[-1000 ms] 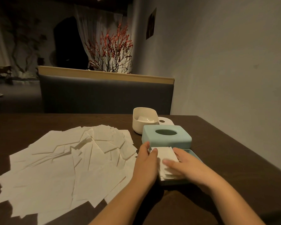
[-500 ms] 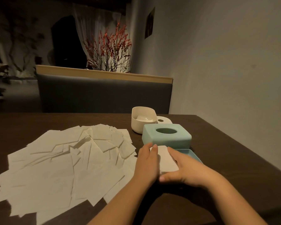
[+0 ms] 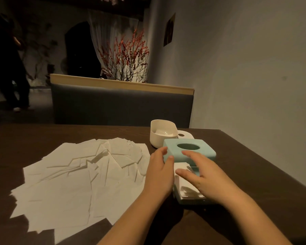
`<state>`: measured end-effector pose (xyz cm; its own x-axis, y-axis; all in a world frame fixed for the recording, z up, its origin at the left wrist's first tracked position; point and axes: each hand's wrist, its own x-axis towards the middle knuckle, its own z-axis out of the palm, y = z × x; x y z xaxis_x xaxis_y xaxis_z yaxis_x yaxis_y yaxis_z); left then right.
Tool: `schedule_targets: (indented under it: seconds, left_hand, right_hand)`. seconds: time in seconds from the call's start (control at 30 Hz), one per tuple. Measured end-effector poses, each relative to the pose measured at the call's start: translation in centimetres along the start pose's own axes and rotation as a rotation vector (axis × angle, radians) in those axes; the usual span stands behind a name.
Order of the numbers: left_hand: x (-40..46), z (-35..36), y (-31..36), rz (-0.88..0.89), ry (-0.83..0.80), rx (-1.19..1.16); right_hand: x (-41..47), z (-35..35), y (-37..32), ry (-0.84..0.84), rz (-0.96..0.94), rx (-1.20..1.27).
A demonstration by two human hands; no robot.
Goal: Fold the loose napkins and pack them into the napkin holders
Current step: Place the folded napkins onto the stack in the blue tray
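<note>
Reaching toward the teal lid (image 3: 189,152), both hands hold nothing: the left hand (image 3: 160,172) has its fingers loosely extended, fingertips at or just short of the lid's near left corner (contact cannot be told), and the right hand (image 3: 204,175) hovers with fingers spread, blurred, above the folded napkins (image 3: 184,184). That white stack lies in the teal holder base (image 3: 191,200), between the two hands and partly under the right palm. The lid, with an oval slot in its top, sits at 12 o'clock from the stack, just beyond it. At 11 o'clock from the lid stands a white napkin holder (image 3: 160,136) with something pale inside, and a white lid (image 3: 185,135) lies flat just behind the teal one. The loose napkins (image 3: 81,177) sprawl in an overlapping heap at 9 o'clock from the left hand, their near edge just beside it.

All of this rests on a dark brown table (image 3: 254,174). Past its far edge is a grey bench back (image 3: 122,105) topped with a pale wood strip, then red-berried branches (image 3: 125,57) before a sheer curtain, and a plain wall on the right. A dark figure (image 3: 11,64) stands at far left.

Both bare forearms come in from 6 o'clock, angled up toward the holder, palms down
</note>
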<state>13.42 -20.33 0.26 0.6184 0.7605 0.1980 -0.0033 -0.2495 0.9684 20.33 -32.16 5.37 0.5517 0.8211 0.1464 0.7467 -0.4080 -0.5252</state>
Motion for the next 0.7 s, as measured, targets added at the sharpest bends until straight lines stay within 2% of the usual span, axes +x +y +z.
schedule_targets:
  seconds: [0.13, 0.3, 0.43, 0.6, 0.7]
  left_hand:
    - [0.0, -3.1, 0.9, 0.12, 0.022, 0.105]
    - [0.9, -8.9, 0.5, 0.181, 0.09, 0.252]
    - [2.3, -14.0, -0.6, 0.219, 0.154, 0.462]
    - [4.4, -20.1, -2.4, 0.203, 0.266, 0.72]
    - [4.8, -22.6, -4.4, 0.182, 0.401, 0.681]
  right_hand:
    - [2.0, 2.4, -3.0, 0.17, -0.178, -0.036]
    - [4.9, 6.3, -7.0, 0.232, -0.238, 0.039]
    - [7.5, 9.5, -10.4, 0.18, -0.277, 0.085]
    - [10.5, 11.9, -13.6, 0.089, -0.296, -0.016]
    - [12.0, 12.6, -14.0, -0.041, -0.32, -0.108]
